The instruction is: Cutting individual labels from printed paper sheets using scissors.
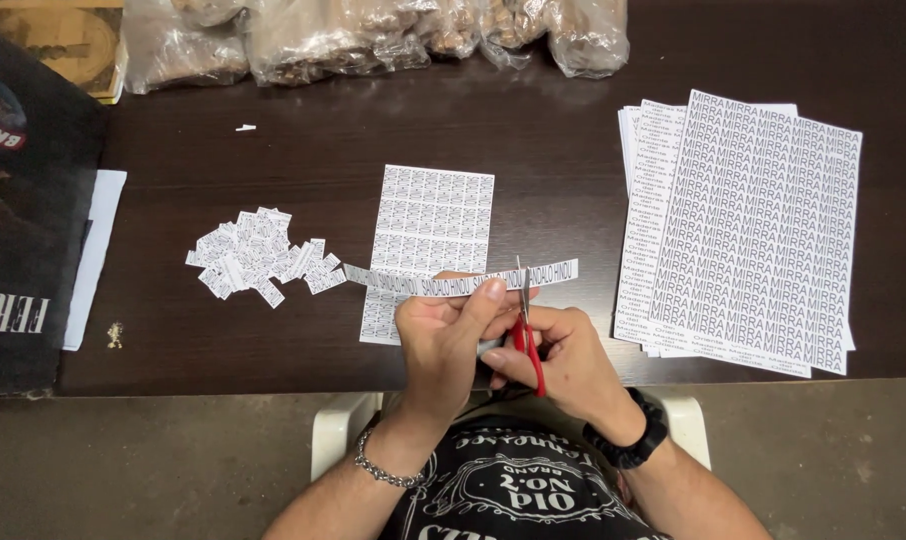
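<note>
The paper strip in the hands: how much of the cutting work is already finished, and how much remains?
Done: a pile of small cut labels lies on the table. In hand: the left hand holds a printed strip while the right hand cuts it with red-handled scissors. Left: a partly cut sheet and a stack of uncut sheets.

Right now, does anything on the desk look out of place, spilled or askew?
Nothing serious. One tiny paper scrap lies alone near the clear bags, far from the pile of cut labels. The printed sheets on the right are fanned unevenly. The left hand holds the strip; the right hand works the red scissors.
</note>
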